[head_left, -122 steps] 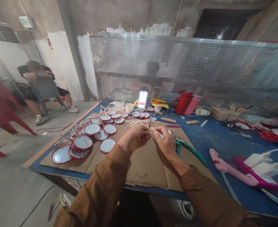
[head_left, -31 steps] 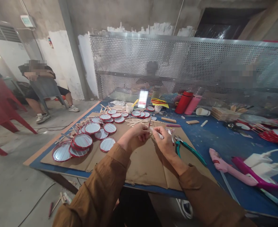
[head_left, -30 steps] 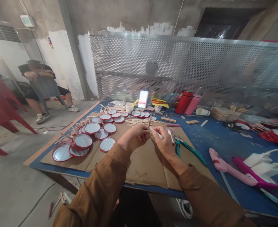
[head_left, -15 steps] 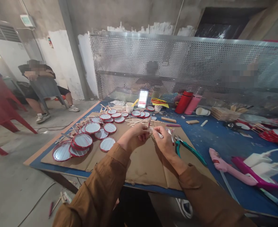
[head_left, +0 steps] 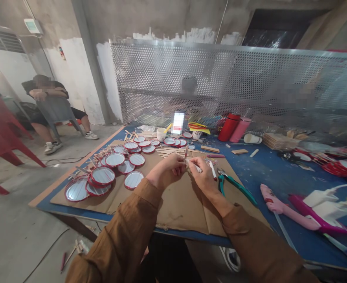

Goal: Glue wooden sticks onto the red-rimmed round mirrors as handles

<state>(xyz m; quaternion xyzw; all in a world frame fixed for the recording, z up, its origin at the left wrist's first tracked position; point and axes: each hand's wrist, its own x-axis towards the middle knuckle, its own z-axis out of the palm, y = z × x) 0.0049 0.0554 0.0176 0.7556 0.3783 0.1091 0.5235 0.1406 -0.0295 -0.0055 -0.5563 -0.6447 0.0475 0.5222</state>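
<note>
My left hand is closed on a small wooden stick that points upward from its fingers. Close beside it on the right, my right hand grips a white marker, with the marker's tip end against the stick. Both hands are above the brown cardboard. A second white marker with a dark red end lies just right of my right hand, and teal-handled pliers rest beyond it.
Red-rimmed round mirrors lie in overlapping groups at the left. Wooden sticks, a phone and a red bottle are at the back. A pink glue gun lies right. A person sits at far left.
My right hand has shifted very slightly left, and its marker now lies closer to the stick. My left hand keeps its hold in the same place.
</note>
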